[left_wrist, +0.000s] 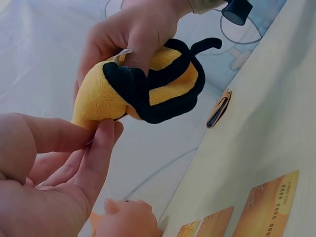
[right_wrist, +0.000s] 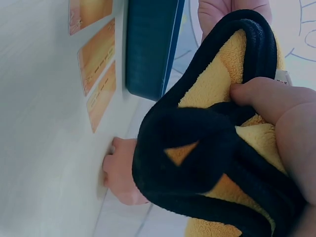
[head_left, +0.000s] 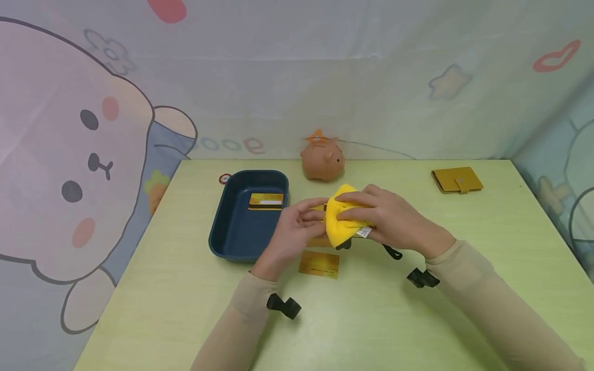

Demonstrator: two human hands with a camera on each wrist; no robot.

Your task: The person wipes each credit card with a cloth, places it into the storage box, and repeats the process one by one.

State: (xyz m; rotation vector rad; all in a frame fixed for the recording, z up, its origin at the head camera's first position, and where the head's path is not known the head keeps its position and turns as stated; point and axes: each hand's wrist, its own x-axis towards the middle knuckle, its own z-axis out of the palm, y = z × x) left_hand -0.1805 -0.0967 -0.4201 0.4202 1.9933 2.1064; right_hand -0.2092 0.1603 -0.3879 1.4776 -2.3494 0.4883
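Observation:
My right hand (head_left: pixel 394 219) grips a folded yellow cloth (head_left: pixel 341 219) with black edging, a black loop and a white tag. The right wrist view shows the thumb pressing into the cloth (right_wrist: pixel 212 84). From the other side, my left hand (head_left: pixel 297 226) pinches a thin edge at the cloth, apparently a gold card (head_left: pixel 319 207) with a dark stripe; the cloth covers most of it. Both hands are raised over the table. Below them lies a gold card (head_left: pixel 319 264); the left wrist view shows several cards (left_wrist: pixel 266 207) in a row.
Left of the hands stands a dark blue tray (head_left: pixel 215 226) with a striped gold card (head_left: pixel 266 202) inside. A pink piggy bank (head_left: pixel 323 161) sits at the back edge. A mustard wallet (head_left: pixel 457 180) lies back right. A small red-white disc (head_left: pixel 225 179) is beside the tray.

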